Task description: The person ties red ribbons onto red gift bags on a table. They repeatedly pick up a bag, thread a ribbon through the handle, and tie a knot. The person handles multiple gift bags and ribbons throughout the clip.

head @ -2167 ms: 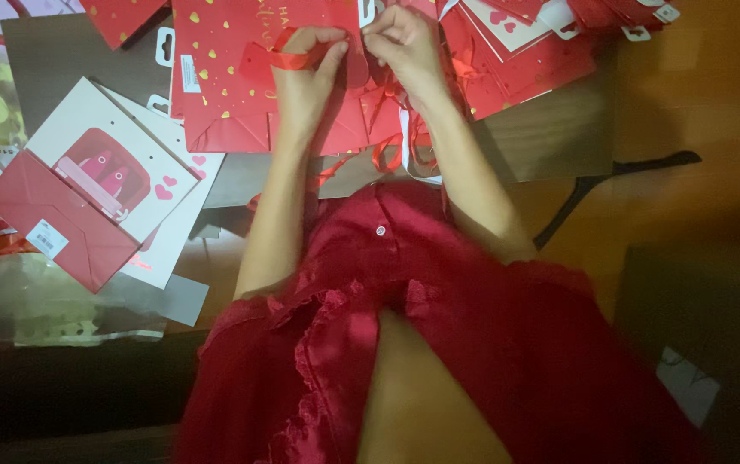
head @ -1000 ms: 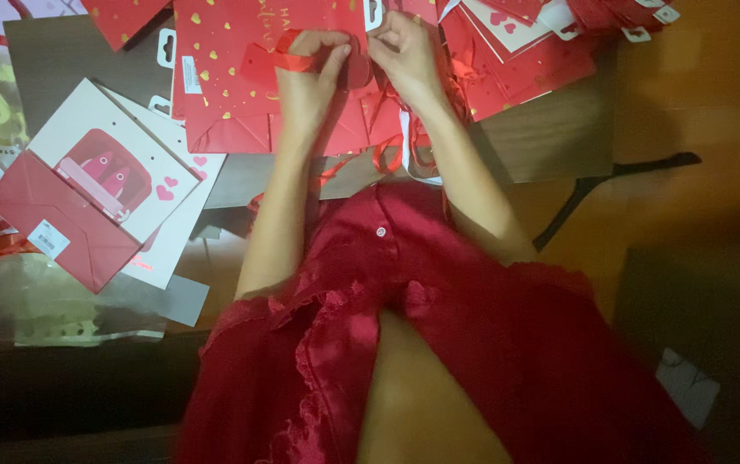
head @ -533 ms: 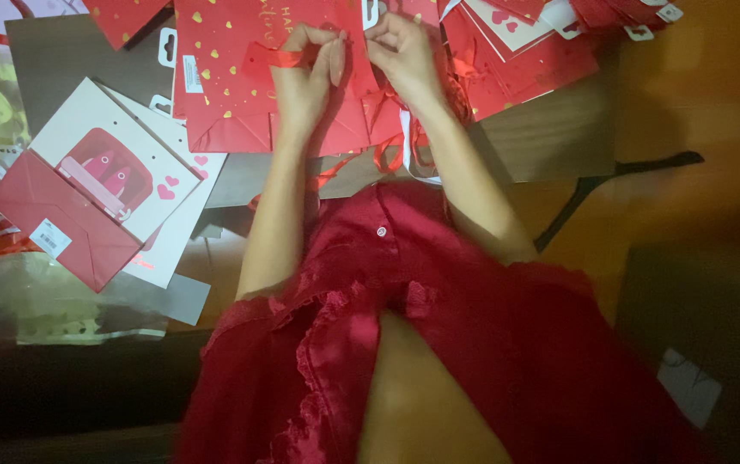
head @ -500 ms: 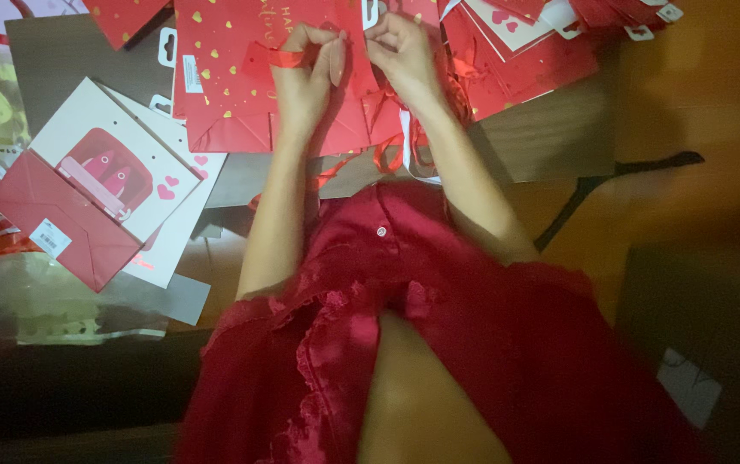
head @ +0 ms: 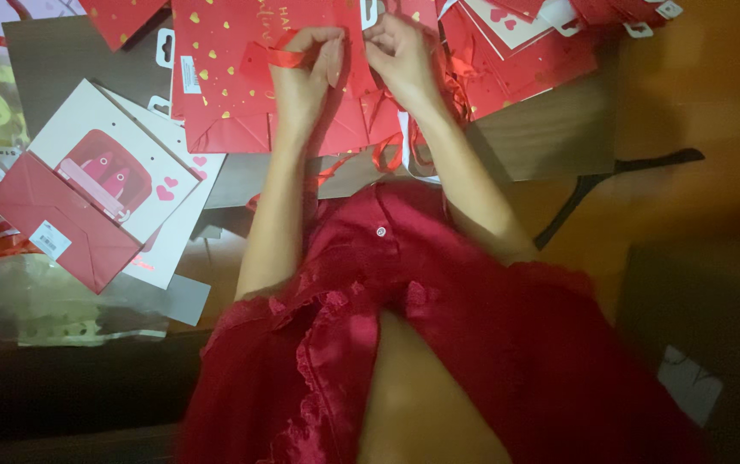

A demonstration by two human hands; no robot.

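Home craft spot, wooden floor (head: 696,94), low table (head: 550,129), red gift bags (head: 232,77)

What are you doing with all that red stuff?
A person in a red dress works at a table covered with flat red gift bags. The left hand pinches a red ribbon, and the right hand is close beside it. Both rest on a red bag with gold hearts. More ribbon trails down toward the lap. To the left lies a white and red bag with hearts, and more red bags are piled at the top right.
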